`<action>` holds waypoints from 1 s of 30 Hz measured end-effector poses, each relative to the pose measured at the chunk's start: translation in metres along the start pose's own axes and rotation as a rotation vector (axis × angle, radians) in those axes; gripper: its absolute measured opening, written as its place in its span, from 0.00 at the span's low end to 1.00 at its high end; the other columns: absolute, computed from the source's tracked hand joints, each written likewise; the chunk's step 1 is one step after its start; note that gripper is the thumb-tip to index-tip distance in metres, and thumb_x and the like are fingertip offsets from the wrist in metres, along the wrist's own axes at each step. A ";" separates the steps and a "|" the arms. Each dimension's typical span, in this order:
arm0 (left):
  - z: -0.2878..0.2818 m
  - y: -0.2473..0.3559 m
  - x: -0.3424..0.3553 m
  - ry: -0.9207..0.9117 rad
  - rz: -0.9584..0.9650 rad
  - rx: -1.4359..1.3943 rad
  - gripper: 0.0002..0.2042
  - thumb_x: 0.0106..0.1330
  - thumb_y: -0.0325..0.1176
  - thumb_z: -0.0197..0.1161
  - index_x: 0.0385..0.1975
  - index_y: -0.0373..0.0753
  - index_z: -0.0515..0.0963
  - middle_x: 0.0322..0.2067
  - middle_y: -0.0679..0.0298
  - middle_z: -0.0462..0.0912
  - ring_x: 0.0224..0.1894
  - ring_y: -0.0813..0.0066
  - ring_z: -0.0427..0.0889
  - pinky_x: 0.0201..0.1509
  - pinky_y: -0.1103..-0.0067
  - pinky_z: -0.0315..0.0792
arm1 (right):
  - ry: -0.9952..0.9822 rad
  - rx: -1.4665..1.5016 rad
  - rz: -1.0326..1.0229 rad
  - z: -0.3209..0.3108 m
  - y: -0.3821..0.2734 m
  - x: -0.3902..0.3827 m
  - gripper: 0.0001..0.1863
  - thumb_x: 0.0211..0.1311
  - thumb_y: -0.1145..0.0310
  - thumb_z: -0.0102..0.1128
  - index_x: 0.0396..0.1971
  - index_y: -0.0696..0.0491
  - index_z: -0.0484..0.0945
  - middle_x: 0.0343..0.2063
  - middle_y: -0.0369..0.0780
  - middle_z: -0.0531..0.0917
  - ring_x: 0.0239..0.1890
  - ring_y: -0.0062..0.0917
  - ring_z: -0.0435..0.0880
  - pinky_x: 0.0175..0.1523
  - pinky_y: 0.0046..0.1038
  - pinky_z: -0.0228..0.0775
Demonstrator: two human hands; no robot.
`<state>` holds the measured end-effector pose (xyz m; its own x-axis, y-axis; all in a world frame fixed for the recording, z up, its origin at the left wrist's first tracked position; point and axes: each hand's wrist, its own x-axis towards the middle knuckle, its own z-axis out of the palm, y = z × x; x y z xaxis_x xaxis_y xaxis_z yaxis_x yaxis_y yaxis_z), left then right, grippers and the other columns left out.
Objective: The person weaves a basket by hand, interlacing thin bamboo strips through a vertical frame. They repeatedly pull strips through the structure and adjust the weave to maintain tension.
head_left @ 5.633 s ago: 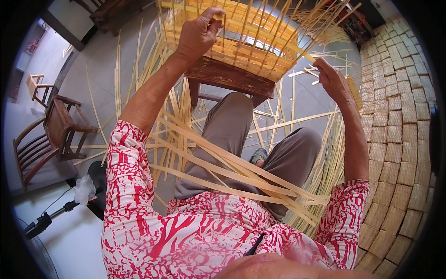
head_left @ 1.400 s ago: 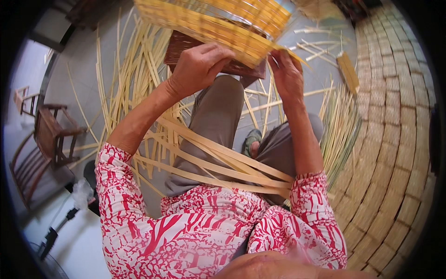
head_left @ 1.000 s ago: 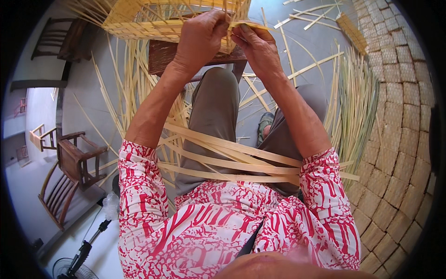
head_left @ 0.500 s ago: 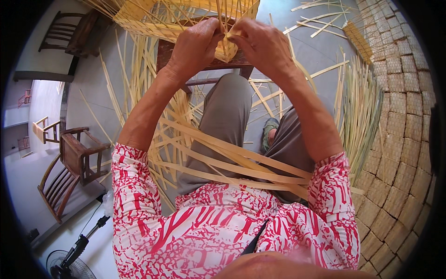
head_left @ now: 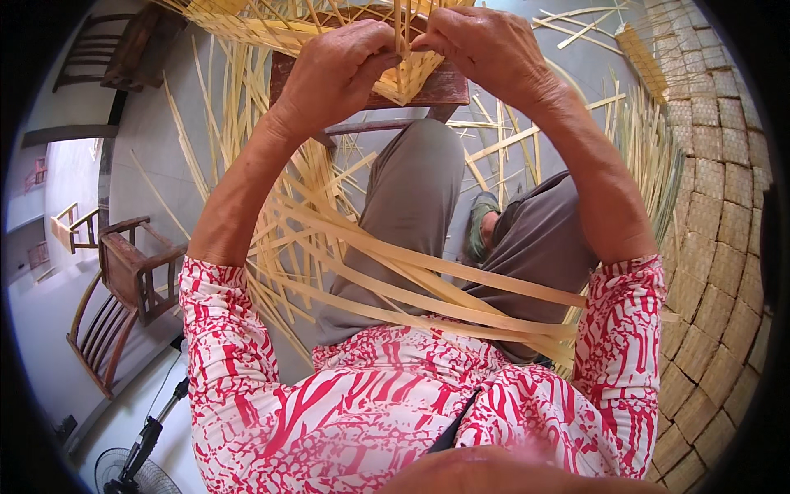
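Observation:
A half-woven bamboo basket (head_left: 251,31) with upright loose strips sits on a dark reddish wooden stool (head_left: 362,109) in front of me. Its pointed corner (head_left: 401,89) faces my knees. On the left of that corner my left hand (head_left: 339,72) is closed, thumb and fingers pinching the strips by the upright ends. From the other side my right hand (head_left: 487,51) pinches strips at the same corner, its fingertips close to those of the left. Knuckles partly hide the exact strips held. Several long flat bamboo strips (head_left: 428,284) lie across my lap.
Loose bamboo strips (head_left: 234,148) litter the floor on the left, and a bundle (head_left: 650,165) lies on the right. Stacked woven blocks (head_left: 712,222) line the right side. Wooden chairs (head_left: 123,280) and a fan (head_left: 136,469) stand at left.
My right hand and forearm have shifted right and up, with the elbow farther out. The left forearm has moved slightly left. Both hands stay at the basket's corner.

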<state>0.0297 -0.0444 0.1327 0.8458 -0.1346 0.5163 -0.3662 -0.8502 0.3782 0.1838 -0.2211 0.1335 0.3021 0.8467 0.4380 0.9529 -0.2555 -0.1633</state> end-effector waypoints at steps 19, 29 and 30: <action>-0.026 0.000 -0.020 -0.165 -0.086 -0.380 0.13 0.72 0.25 0.62 0.53 0.35 0.72 0.37 0.62 0.85 0.37 0.79 0.85 0.42 0.82 0.79 | -0.002 0.402 -0.490 -0.011 0.001 0.014 0.14 0.64 0.57 0.64 0.24 0.50 0.78 0.19 0.44 0.79 0.24 0.43 0.81 0.29 0.40 0.72; -0.035 -0.030 -0.007 -0.433 -0.168 -0.528 0.09 0.68 0.21 0.64 0.46 0.33 0.75 0.44 0.63 0.81 0.42 0.76 0.87 0.47 0.82 0.83 | -0.229 0.303 -0.333 -0.008 -0.004 0.025 0.12 0.55 0.55 0.67 0.27 0.49 0.85 0.22 0.45 0.84 0.26 0.43 0.84 0.33 0.43 0.73; -0.033 -0.024 -0.007 -0.438 -0.164 -0.430 0.11 0.67 0.21 0.65 0.47 0.33 0.76 0.40 0.63 0.82 0.43 0.77 0.87 0.48 0.82 0.82 | -0.277 0.308 -0.273 -0.008 -0.006 0.024 0.12 0.55 0.55 0.66 0.27 0.48 0.85 0.22 0.45 0.84 0.27 0.43 0.84 0.33 0.42 0.74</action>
<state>0.0197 -0.0066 0.1451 0.9511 -0.2930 0.0975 -0.2643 -0.6092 0.7477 0.1855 -0.2025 0.1519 -0.0154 0.9664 0.2567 0.9316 0.1071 -0.3474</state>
